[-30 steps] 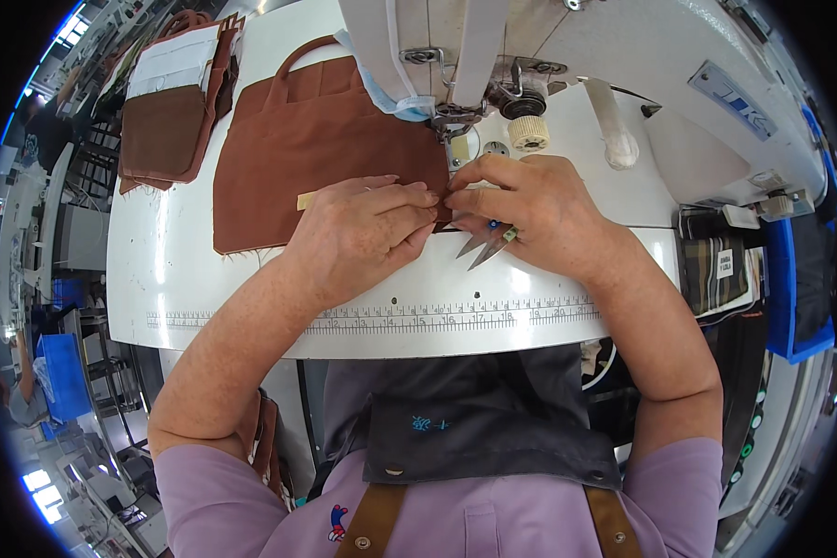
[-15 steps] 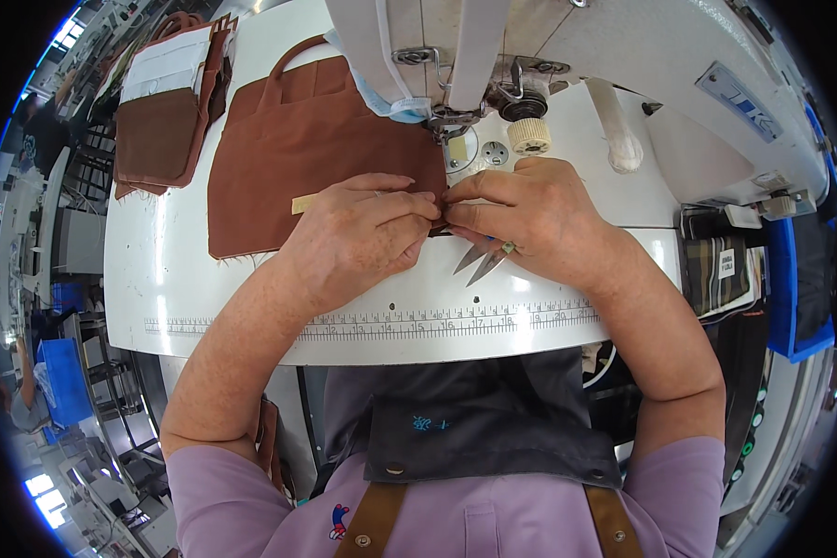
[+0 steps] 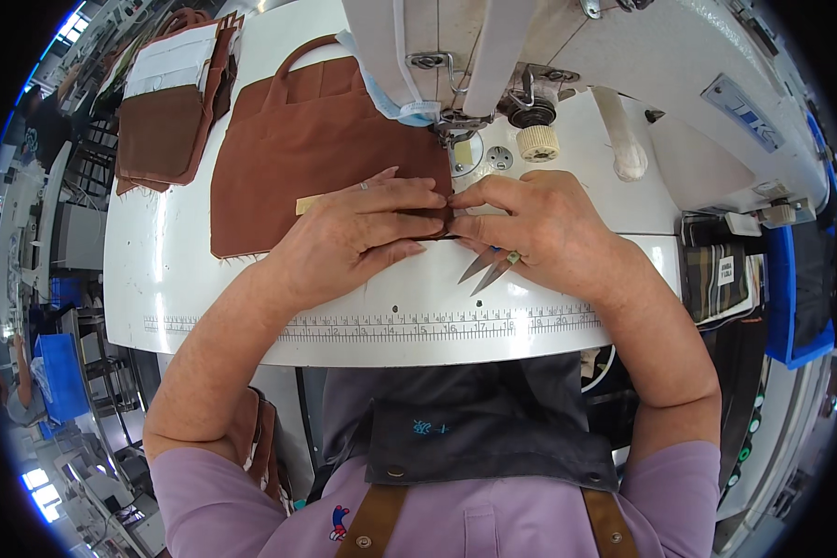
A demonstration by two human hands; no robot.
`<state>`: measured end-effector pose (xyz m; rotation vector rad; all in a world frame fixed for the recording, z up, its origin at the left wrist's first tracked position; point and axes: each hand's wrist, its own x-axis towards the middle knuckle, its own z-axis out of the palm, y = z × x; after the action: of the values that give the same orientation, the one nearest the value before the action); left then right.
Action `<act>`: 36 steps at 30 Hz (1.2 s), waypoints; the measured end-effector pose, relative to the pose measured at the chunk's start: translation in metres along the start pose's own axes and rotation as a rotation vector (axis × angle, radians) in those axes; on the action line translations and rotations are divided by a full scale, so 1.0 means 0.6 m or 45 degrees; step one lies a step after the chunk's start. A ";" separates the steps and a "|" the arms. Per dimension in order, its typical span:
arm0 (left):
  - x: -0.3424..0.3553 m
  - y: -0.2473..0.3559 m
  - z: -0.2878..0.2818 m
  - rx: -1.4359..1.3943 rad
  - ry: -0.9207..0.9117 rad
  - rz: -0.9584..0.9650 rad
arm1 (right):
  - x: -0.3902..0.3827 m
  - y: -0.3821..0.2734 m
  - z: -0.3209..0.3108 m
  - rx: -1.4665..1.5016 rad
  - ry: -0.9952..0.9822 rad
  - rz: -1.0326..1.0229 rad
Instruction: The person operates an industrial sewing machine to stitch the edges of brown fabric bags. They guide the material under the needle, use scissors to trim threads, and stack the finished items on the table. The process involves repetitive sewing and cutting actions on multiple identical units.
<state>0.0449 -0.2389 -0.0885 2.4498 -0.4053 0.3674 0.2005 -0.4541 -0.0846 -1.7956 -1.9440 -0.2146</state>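
A brown bag piece [image 3: 279,130] with a looped handle lies flat on the white sewing machine table, its right edge beside the presser foot [image 3: 460,126]. My left hand [image 3: 358,223] rests on its lower right part, fingers stretched toward the edge and thumb apart. My right hand [image 3: 539,219] is closed, thumb and forefinger pinching at the bag's lower right corner. A pair of small scissors [image 3: 488,268] sits in that same hand, blades pointing down toward me. A pale strip [image 3: 305,204] lies on the bag beside my left hand. My fingers hide the pinched spot.
Above my hands stands the sewing machine [image 3: 660,46], with a ribbed cream knob [image 3: 538,143]. A stack of brown and white pieces [image 3: 163,112] lies at the far left. A printed ruler [image 3: 418,327] runs along the near edge. A blue bin [image 3: 800,298] stands at right.
My left fingers have straightened and the thumb has moved away from them. The right hand keeps its pinch at the bag's corner with the scissors in it. The view has shifted slightly.
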 end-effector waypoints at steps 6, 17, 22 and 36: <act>0.000 -0.011 -0.011 -0.052 -0.064 -0.021 | 0.000 0.002 0.000 0.049 0.025 0.038; 0.036 -0.053 -0.025 0.012 -0.032 -0.010 | 0.014 0.020 0.013 -0.050 0.087 0.225; 0.053 -0.076 -0.025 -0.050 0.002 -0.015 | 0.017 0.027 0.017 -0.165 0.124 0.275; 0.060 -0.076 -0.041 -0.003 -0.141 -0.265 | 0.007 0.037 0.023 -0.170 0.116 0.297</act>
<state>0.0904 -0.1964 -0.0812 2.4882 -0.1934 0.1438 0.2189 -0.4417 -0.0994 -2.0432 -1.6757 -0.3475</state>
